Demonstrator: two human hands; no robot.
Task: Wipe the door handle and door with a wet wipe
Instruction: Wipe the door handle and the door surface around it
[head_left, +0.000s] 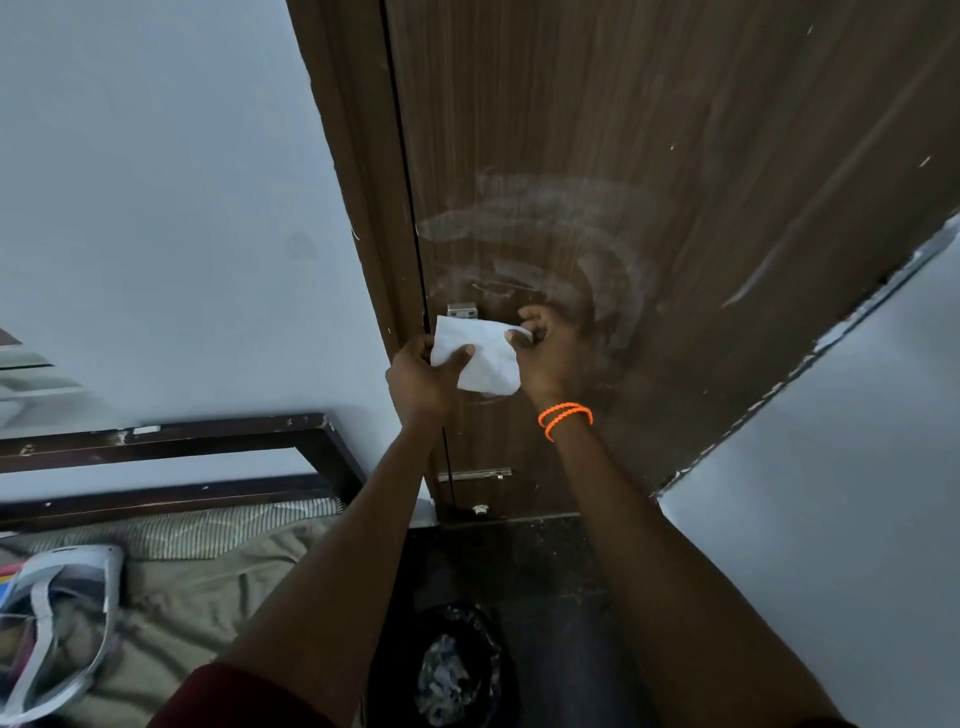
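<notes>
The dark floor (550, 582) carries a black bin (457, 670) holding what looks like crumpled paper. The bed (208, 571), beside it, bears an olive sheet and a white bag (57, 623).

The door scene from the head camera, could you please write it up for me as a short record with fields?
view: head camera, looking forward and down
door: brown wood grain door, shut, pale curved wipe smears above the hands
wet wipe: white wet wipe, spread between both hands in front of the door
left hand: left hand pinches the wipe's left edge
right hand: right hand pinches the wipe's upper right corner
wrist: orange bracelet on the right wrist
door hardware: metal latch just above the wipe
floor: black waste bin below the arms
</notes>
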